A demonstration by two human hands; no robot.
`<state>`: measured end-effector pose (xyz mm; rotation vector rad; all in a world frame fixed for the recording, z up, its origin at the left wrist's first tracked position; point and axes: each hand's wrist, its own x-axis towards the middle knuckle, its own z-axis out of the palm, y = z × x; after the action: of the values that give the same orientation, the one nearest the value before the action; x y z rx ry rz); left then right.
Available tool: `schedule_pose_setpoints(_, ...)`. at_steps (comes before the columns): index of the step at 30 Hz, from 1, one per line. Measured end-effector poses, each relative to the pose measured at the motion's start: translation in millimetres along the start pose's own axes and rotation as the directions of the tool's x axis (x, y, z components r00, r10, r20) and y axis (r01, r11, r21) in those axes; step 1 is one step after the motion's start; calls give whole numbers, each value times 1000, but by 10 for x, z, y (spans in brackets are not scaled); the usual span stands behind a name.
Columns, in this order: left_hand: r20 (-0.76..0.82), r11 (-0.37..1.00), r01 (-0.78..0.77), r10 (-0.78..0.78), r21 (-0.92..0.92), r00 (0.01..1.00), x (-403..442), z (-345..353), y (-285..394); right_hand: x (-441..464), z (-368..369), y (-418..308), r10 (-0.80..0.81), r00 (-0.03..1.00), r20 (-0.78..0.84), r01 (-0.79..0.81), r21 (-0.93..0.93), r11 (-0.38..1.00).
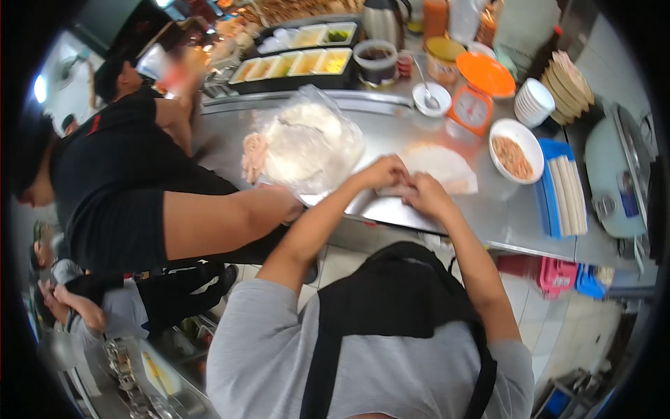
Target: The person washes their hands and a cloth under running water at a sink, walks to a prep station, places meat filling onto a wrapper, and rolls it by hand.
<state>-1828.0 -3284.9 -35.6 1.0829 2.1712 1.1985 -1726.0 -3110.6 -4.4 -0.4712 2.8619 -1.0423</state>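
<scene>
A thin white round wrapper (441, 167) lies on the steel counter in front of me. At its near left edge, my left hand (386, 172) has its fingers closed on the folded part of the wrapper. My right hand (427, 195) pinches the same near edge, just right of the left one. Whatever filling sits under the fingers is hidden. Left of my hands rests a clear plastic bag (307, 146) with a pile of white wrappers. A white bowl (516, 150) of pinkish shredded filling stands to the right, beside a blue tray (549, 202) of long white rolls (567, 195).
Behind the wrapper stand an orange scale (470, 110) and a small white bowl (431, 99) with a spoon. Sauce and topping trays (293, 66) line the back. Stacked bowls (534, 102) stand at the back right. A co-worker in black (125, 174) leans close on my left.
</scene>
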Motion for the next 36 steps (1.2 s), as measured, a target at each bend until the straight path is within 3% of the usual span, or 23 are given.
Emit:
schedule_pose_setpoints(1, -15, 999, -16, 15, -30, 1000, -9, -28, 6, -14, 1, 26, 35, 999, 7, -35, 1, 999)
schedule_pose_setpoints(3, -24, 997, -32, 30, -70, 999, -43, -41, 83, -12, 10, 30, -51, 999, -3, 51, -7, 999)
schedule_pose_setpoints(8, 26, 982, 112, -117, 153, 993, -89, -32, 204, -3, 83, -56, 13, 1000, -19, -14, -39, 999)
schedule_pose_setpoints(11, -21, 985, 30, -26, 172, 999, -145, 4, 153, -16, 150, -33, 0, 999, -53, -2, -25, 1000)
schedule_pose_setpoints(16, -44, 991, 128, -127, 23, 991, 81, 28, 255, -114, -358, 270, 25, 998, -50, -27, -36, 999)
schedule_pose_setpoints(18, -79, 997, -55, 59, 54, 995, 265, 126, 295, -169, -487, 406, 37, 992, 117, -14, -191, 982)
schedule_pose_setpoints(19, 23, 983, -95, 93, 156, 995, 383, 211, 337, -166, -478, 487, 13, 990, 142, 15, -197, 980)
schedule_pose_setpoints(20, 22, 983, -100, 98, 157, 995, 414, 264, 334, -176, -506, 460, 14, 990, 140, 14, -202, 979)
schedule_pose_setpoints(23, 21, 965, -24, 19, 260, 1000, 410, 354, 318, -296, -439, 372, 27, 994, 106, 0, -246, 969)
schedule_pose_setpoints(25, 118, 966, -19, -12, 257, 993, 404, 340, 345, -385, -323, 389, 10, 1000, -26, -17, -299, 954)
schedule_pose_setpoints(36, -8, 944, 80, -81, 320, 997, 378, 490, 332, -452, -484, 497, 87, 996, -5, -87, -199, 976)
